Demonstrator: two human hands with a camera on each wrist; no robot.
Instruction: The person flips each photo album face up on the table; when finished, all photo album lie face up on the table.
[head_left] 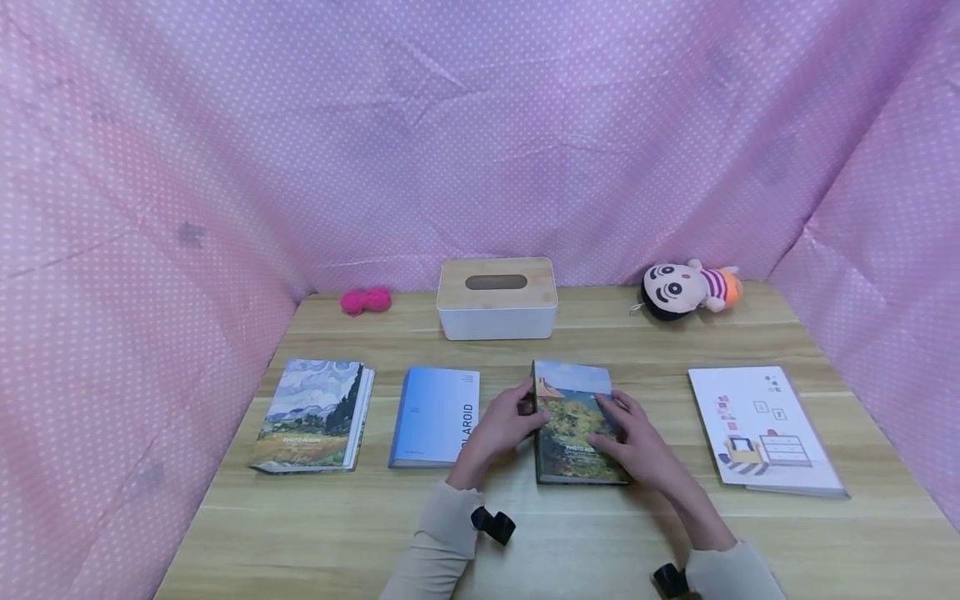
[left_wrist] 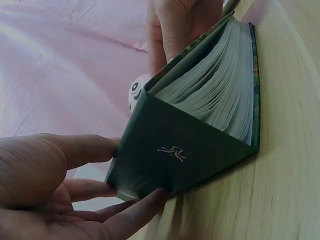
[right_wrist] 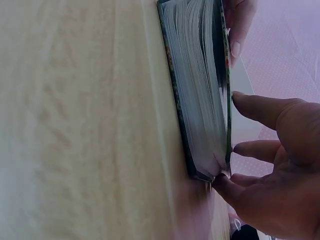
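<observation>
A photo album (head_left: 573,425) with a painted garden cover lies flat on the table between both hands. At its dark green spine, the fingers of my left hand (head_left: 506,425) touch the album, with the thumb by the cover's edge. My right hand (head_left: 637,442) rests on the opposite side, thumb and forefinger on the cover and other fingers by the page edge. In the left wrist view, the left hand (left_wrist: 65,185) has its fingers spread against the spine. The right wrist view shows the right hand (right_wrist: 285,160) at the cover's edge, beside the thick pages.
Left of the hands lie a blue album (head_left: 435,417) and a landscape-covered album (head_left: 311,412). A white album (head_left: 765,425) lies to the right. Along the back stand a tissue box (head_left: 497,321), a pink object (head_left: 366,300) and a plush doll (head_left: 686,289), before a pink dotted cloth (head_left: 480,150).
</observation>
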